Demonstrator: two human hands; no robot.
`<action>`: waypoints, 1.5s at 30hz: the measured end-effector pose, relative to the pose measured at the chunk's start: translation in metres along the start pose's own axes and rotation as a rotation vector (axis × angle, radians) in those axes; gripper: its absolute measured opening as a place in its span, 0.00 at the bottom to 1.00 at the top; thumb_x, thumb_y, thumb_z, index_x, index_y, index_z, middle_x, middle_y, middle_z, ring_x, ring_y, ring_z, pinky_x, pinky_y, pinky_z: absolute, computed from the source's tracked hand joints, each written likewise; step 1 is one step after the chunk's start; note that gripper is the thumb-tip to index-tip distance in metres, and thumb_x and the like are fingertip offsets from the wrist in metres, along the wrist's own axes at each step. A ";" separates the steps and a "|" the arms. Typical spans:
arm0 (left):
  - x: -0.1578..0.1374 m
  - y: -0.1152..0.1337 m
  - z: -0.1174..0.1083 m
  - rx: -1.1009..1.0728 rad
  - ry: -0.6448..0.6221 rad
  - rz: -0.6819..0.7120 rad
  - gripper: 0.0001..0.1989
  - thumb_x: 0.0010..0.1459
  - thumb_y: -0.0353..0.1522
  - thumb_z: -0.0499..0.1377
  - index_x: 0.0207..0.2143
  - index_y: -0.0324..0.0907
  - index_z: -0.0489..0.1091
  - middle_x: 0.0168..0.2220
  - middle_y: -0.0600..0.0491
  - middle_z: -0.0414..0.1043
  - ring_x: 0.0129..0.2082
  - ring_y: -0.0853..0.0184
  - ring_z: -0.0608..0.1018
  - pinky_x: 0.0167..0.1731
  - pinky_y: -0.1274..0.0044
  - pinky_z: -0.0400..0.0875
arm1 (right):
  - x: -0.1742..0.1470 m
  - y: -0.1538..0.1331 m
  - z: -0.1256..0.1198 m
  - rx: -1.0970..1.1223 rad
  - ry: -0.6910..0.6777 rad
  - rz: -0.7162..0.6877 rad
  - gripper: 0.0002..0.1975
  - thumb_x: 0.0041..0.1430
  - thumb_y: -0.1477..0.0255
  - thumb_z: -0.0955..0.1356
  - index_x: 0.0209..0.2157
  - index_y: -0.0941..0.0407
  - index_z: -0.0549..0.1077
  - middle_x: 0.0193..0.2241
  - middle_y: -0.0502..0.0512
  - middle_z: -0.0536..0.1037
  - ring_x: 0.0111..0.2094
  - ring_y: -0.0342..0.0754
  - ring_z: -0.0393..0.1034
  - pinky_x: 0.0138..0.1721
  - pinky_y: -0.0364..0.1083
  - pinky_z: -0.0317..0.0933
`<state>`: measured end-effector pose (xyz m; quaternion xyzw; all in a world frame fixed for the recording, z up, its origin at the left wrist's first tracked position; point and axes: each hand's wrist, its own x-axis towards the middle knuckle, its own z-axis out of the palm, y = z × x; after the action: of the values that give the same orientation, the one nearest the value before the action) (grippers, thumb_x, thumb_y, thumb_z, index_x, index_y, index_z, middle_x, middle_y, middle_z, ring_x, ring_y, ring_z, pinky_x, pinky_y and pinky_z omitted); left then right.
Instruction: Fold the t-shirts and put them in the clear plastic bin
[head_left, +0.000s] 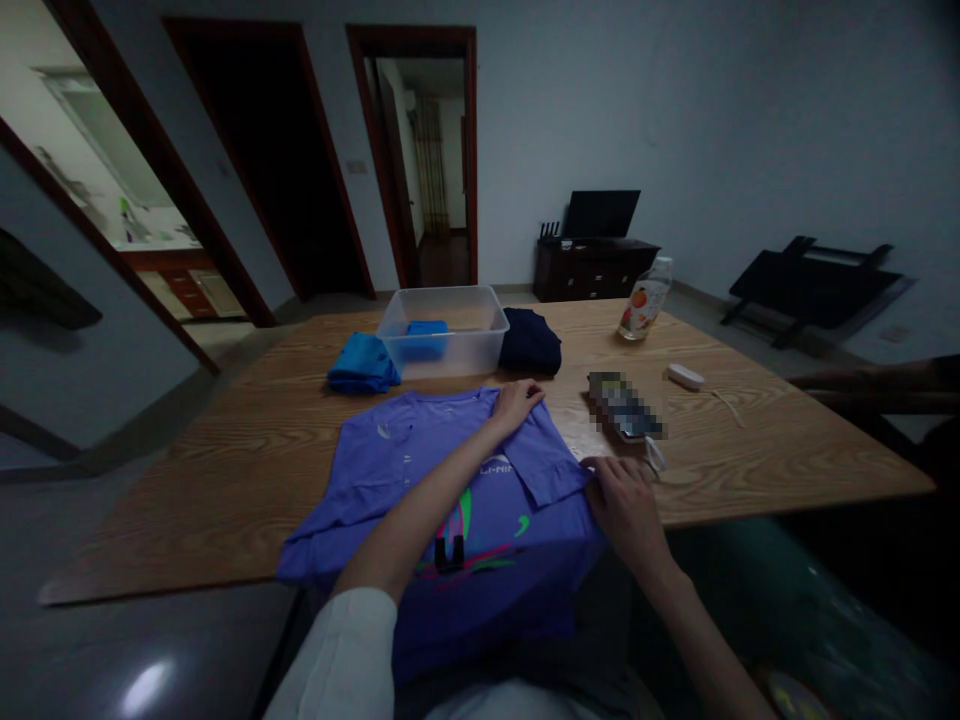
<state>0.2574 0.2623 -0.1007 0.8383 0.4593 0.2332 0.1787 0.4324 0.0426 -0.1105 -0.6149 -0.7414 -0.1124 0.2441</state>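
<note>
A purple T-shirt (442, 450) with a bright green, pink and red print lies front up, its collar toward the far side and its lower part hanging over the near table edge. The sleeve on the right is folded inward over the chest. My left hand (519, 402) reaches across the shirt, fingers bent onto the fabric at the right shoulder. Farther down, my right hand (626, 505) pinches the shirt at its right edge, beside the folded sleeve. The fingertips of both hands are partly hidden.
Behind the shirt stands a clear plastic bin (450, 350) holding a blue folded cloth (426, 340). Folded blue clothing (364, 363) and dark navy clothing (529, 342) flank it. On the right are a phone (624, 408), a white charger-like object (685, 377) and a bottle (645, 300).
</note>
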 end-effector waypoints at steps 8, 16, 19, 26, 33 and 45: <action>-0.012 0.010 -0.008 0.117 0.046 0.054 0.13 0.75 0.38 0.55 0.53 0.41 0.73 0.54 0.46 0.74 0.56 0.61 0.76 0.60 0.71 0.68 | 0.007 -0.018 0.000 0.199 -0.097 -0.189 0.26 0.78 0.67 0.58 0.73 0.53 0.56 0.73 0.62 0.58 0.73 0.58 0.54 0.70 0.63 0.56; -0.083 -0.082 -0.134 0.142 0.115 0.022 0.13 0.73 0.31 0.51 0.51 0.45 0.73 0.51 0.51 0.78 0.53 0.64 0.79 0.58 0.74 0.71 | 0.026 0.003 0.014 0.128 -0.216 -0.338 0.25 0.80 0.64 0.59 0.72 0.54 0.61 0.73 0.60 0.60 0.75 0.60 0.48 0.73 0.69 0.49; -0.129 -0.136 -0.173 0.253 0.147 -0.127 0.14 0.70 0.31 0.50 0.49 0.47 0.74 0.51 0.51 0.79 0.52 0.62 0.80 0.58 0.72 0.72 | 0.072 0.018 0.017 0.139 -0.207 -0.329 0.24 0.78 0.70 0.57 0.69 0.58 0.66 0.70 0.64 0.65 0.72 0.60 0.56 0.72 0.65 0.53; -0.213 -0.191 -0.169 0.473 0.270 -0.356 0.23 0.73 0.38 0.46 0.63 0.39 0.68 0.65 0.42 0.70 0.66 0.58 0.71 0.68 0.66 0.62 | 0.139 0.029 0.090 0.169 -0.332 -0.283 0.32 0.77 0.60 0.56 0.72 0.67 0.59 0.73 0.71 0.56 0.75 0.62 0.47 0.74 0.65 0.45; -0.198 -0.203 -0.170 0.154 0.160 -0.248 0.27 0.71 0.46 0.48 0.59 0.37 0.72 0.62 0.38 0.72 0.64 0.52 0.72 0.69 0.60 0.61 | 0.154 0.023 0.097 0.191 -0.371 -0.295 0.28 0.76 0.61 0.57 0.67 0.64 0.65 0.67 0.71 0.67 0.70 0.64 0.57 0.74 0.64 0.42; -0.154 -0.221 -0.211 -0.103 -0.385 -0.271 0.48 0.42 0.50 0.75 0.62 0.38 0.68 0.60 0.41 0.74 0.57 0.51 0.77 0.56 0.69 0.71 | 0.226 0.023 0.079 0.347 -0.771 -0.287 0.44 0.54 0.48 0.76 0.65 0.59 0.69 0.55 0.66 0.77 0.52 0.62 0.74 0.52 0.51 0.68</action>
<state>-0.0837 0.2627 -0.0743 0.7879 0.5124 0.0660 0.3352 0.4087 0.2780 -0.0687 -0.4527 -0.8639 0.2183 0.0312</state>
